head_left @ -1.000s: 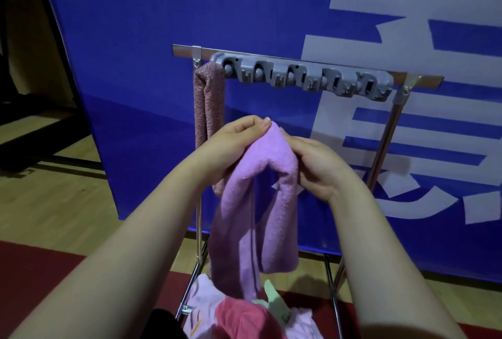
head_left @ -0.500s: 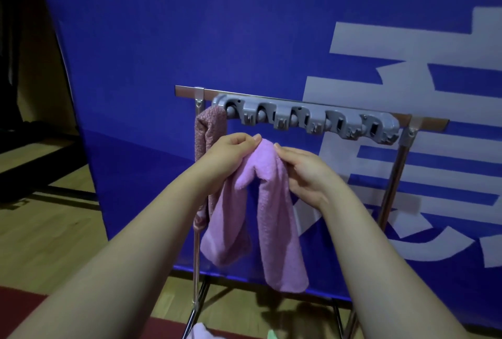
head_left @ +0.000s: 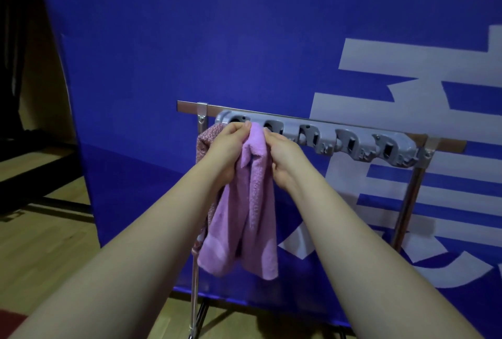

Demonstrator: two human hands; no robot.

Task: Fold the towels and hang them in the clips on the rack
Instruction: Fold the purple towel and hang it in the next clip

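legible text: none | marks: large white strokes [head_left: 394, 56], seemingly parts of big characters | carrier: printed on blue backdrop [head_left: 190, 53] behind rack [head_left: 407, 203] | limits: cut by right frame edge, lower strokes partly covered by rack, too incomplete to read | numbers, brands, labels: none readable
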